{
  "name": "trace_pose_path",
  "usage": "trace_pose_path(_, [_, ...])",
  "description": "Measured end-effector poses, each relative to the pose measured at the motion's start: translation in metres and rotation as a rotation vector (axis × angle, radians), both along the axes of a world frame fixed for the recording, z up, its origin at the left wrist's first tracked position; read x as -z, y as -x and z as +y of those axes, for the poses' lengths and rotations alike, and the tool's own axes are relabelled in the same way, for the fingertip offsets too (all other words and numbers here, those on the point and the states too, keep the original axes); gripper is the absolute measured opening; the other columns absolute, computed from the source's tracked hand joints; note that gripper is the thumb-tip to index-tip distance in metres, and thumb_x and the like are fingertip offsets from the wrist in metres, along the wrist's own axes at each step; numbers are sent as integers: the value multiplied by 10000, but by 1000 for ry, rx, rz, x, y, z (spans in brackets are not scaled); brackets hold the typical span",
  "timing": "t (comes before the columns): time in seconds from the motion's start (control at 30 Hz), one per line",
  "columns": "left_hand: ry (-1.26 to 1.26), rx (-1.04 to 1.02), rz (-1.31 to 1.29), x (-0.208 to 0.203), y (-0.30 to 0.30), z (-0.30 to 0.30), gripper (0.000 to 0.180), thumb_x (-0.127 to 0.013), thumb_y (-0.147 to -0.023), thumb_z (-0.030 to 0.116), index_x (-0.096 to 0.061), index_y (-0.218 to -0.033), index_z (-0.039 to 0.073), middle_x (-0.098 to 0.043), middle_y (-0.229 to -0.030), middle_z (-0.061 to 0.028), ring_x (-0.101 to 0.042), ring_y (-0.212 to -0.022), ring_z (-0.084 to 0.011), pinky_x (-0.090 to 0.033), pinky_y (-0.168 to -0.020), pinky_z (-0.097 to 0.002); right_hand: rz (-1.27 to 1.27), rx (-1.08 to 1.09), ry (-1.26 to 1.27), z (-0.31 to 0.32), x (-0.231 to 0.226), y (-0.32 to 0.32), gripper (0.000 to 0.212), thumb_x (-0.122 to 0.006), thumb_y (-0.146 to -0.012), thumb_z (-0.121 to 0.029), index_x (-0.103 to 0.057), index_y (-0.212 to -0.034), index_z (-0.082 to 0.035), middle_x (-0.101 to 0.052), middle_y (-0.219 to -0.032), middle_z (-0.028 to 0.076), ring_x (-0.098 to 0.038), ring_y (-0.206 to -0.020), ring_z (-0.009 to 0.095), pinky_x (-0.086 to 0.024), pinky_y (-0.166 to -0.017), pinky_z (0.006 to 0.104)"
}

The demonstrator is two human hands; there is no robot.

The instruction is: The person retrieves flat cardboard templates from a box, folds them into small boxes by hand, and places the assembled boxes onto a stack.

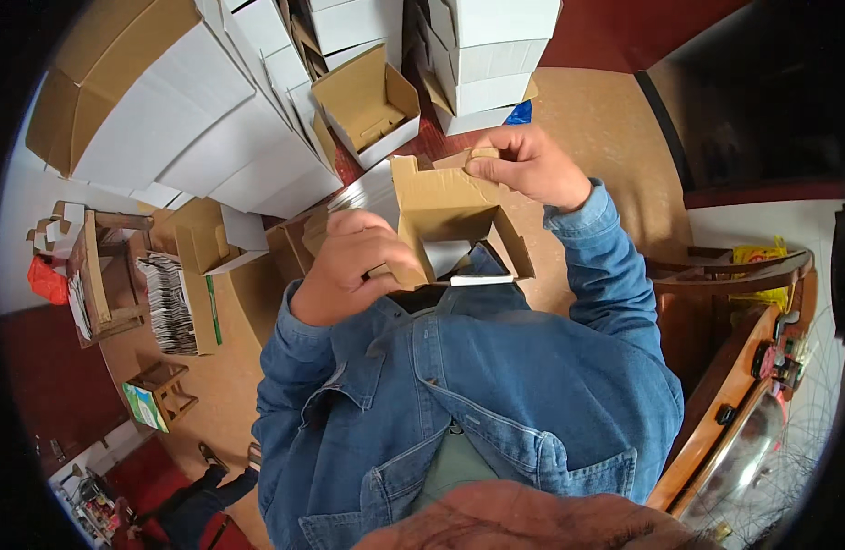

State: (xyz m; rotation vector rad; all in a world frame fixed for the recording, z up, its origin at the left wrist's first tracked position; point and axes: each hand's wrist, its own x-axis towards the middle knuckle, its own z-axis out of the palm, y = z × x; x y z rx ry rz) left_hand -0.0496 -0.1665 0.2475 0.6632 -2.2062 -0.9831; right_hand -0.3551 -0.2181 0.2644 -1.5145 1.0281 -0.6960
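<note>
Both of my hands are on a small cardboard box [445, 191], brown on the inside, held in front of my chest. Its top is open, and its flaps stand up or spread outward. My left hand [356, 266] is closed on the flap at the box's left side. At the far side, my right hand [532, 170] pinches the corner of the raised flap between thumb and fingers. Through the box's opening a pale patch and a dark blue patch show; what they are I cannot make out.
Tall stacks of white boxes [212, 119] rise at the far left, with another stack [496, 64] far ahead. Between them sits an open carton [363, 96]. To my left are packed papers [166, 302] and a small stool [177, 390]; a wooden chair [716, 280] stands right. Another person [198, 513] is lower left.
</note>
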Motion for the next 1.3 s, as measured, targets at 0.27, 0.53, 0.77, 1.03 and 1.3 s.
trace_pose_path(0.27, [182, -141, -315, 4, 15, 14, 205, -776, -745, 288, -680, -840, 134, -689, -1062, 31, -538, -1083, -205, -294, -1017, -411, 207, 140, 212, 0, 27, -5, 44, -668, -932, -47, -696, -918, -16, -564, -684, -31, -433, -577, 36, -353, -516, 171])
trace_pose_path(0.53, [257, -352, -151, 10, 33, 24, 269, -765, -741, 350, -643, -815, 122, -645, -1129, 26, -523, -1104, -221, -276, -1007, -434, 61, 150, 145, 14, 27, -13, 53, -653, -938, -44, -692, -916, -15, -585, -717, -27, -450, -613, 43, -368, -558, 170])
trace_pose_path(0.77, [248, -586, -405, 11, 42, 39, 301, -758, -754, 308, -645, -953, 113, -599, -1233, -52, -522, -1162, -252, -274, -1027, -441, -128, 213, 15, 26, 54, -17, 73, -667, -935, -73, -693, -882, -29, -583, -721, -34, -447, -618, 42, -372, -557, 177])
trace_pose_path(1.03, [508, -146, -513, 6, 46, 40, 388, -676, -856, 312, -628, -1187, 115, -560, -1310, -127, -510, -1210, -277, -261, -1072, -462, -141, 204, -88, 32, 78, -16, 58, -637, -944, -33, -681, -909, -17, -597, -765, -21, -471, -670, 47, -391, -613, 172])
trace_pose_path(1.3, [99, -30, -579, 9, 50, 41, 576, -637, -863, 382, -541, -1366, 117, -565, -1155, -113, -542, -1061, -246, -282, -1035, -455, -132, 230, -79, 41, 96, -14, 54, -630, -952, -35, -676, -928, -21, -596, -770, -25, -472, -672, 50, -393, -615, 173])
